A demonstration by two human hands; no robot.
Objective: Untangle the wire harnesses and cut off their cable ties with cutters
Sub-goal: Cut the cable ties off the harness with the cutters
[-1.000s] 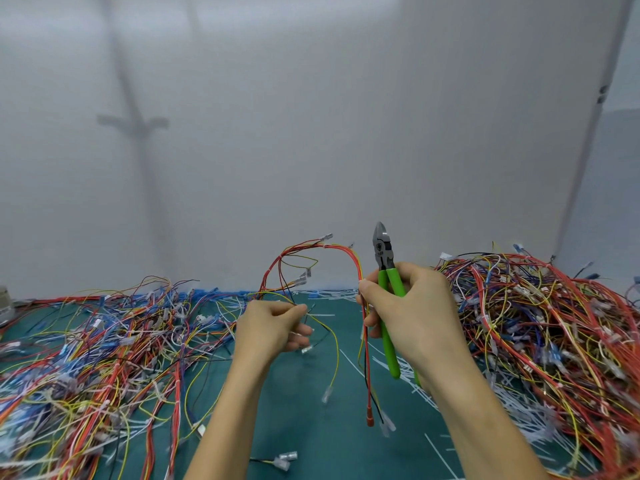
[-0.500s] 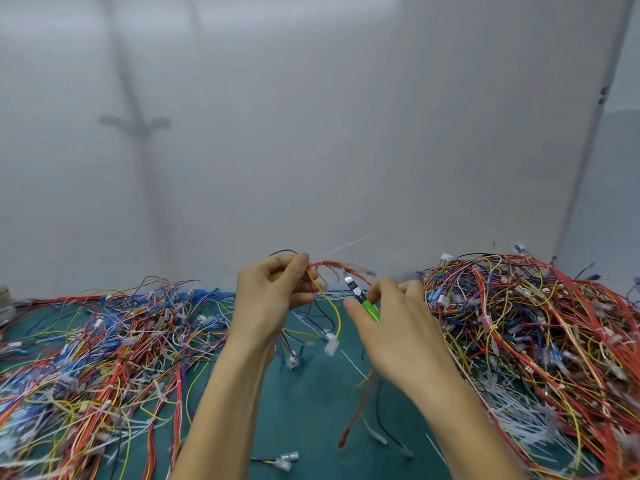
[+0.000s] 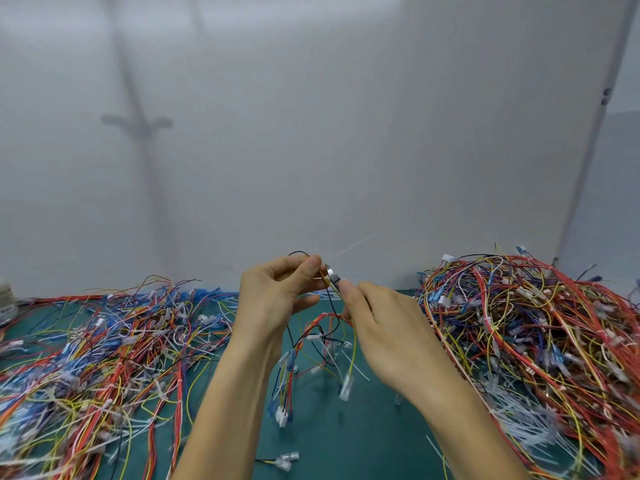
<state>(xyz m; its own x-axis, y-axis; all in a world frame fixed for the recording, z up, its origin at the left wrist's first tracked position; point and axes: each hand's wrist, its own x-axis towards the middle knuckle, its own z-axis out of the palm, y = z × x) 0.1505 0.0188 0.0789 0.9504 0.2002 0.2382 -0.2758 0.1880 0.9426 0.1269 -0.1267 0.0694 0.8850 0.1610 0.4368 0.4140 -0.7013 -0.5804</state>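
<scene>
A plain grey-white wall [image 3: 311,133] fills most of the frame, with a faint blurred shadow [image 3: 136,121] at upper left. A pale panel [image 3: 620,188] stands at right. A green mat [image 3: 346,438] covers the table below.

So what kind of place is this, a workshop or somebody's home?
Most likely a workshop or factory rework bench. Big heaps of wire harnesses lie left and right on a green mat, with cut cable ties scattered on it, all before a plain grey partition.
</scene>
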